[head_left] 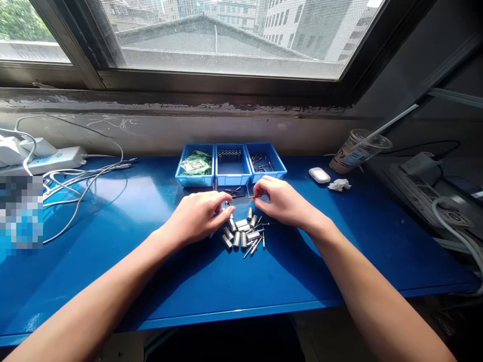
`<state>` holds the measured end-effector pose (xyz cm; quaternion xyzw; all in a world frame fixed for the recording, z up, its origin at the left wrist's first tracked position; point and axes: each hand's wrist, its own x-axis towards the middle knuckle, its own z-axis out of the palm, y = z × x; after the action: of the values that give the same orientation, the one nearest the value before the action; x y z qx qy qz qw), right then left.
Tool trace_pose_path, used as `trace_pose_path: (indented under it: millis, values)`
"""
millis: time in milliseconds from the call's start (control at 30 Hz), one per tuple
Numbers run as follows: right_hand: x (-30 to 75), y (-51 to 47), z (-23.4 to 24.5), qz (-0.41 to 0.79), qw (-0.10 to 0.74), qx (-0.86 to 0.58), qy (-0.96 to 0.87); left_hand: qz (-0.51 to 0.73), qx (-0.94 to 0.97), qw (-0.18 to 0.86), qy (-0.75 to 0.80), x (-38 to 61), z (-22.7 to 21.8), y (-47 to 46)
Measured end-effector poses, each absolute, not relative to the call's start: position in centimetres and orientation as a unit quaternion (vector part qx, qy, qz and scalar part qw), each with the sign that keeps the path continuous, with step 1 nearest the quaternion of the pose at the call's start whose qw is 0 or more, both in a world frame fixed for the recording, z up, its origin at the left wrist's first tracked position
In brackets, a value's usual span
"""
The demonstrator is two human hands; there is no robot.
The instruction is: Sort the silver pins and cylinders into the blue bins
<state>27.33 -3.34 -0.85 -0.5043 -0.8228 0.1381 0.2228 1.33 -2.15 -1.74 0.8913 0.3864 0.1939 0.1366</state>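
Observation:
My left hand (206,213) reaches in from the left, thumb and forefinger curled round a small metal part whose shape is mostly hidden. Across from it, my right hand (281,201) pinches a thin metal pin (250,197) between thumb and fingertips. A loose pile of short silver metal cylinders (237,239) lies on the blue table between and just below the hands. Several slim metal pins (255,246) are mixed in at the pile's right side. More dark pins (236,192) lie behind the fingers, close to the bins.
Three blue bins stand in a row: the left bin (194,182) with green-printed packets, the middle bin (233,179) with cylinders, the right bin (269,175) with dark pins. A white case (319,175), crumpled tissue (339,185) and drink cup (349,153) stand right. White cables (81,183) lie left.

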Motion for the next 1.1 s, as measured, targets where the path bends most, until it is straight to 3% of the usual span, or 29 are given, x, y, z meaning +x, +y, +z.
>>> trace_pose_path:
  millis: [200, 733, 900, 1100]
  values:
    - [25.6, -3.8, -1.1, 0.126, 0.306, -0.414, -0.848, 0.213, 0.895, 0.176, 0.351, 1.9, -1.5, -2.8]
    - [24.8, -4.6, -1.3, 0.114, 0.302, -0.394, -0.861, 0.250, 0.905, 0.170, 0.299, 1.9, -2.0, -2.6]
    - [25.2, -4.8, -0.5, 0.148, 0.266, -0.422, -0.854, 0.269, 0.892, 0.148, 0.332, 1.7, -2.1, -2.4]
    - [24.9, -4.9, 0.1, 0.244, 0.309, -0.433, -0.811, 0.322, 0.879, 0.148, 0.317, 1.6, -1.7, -2.4]
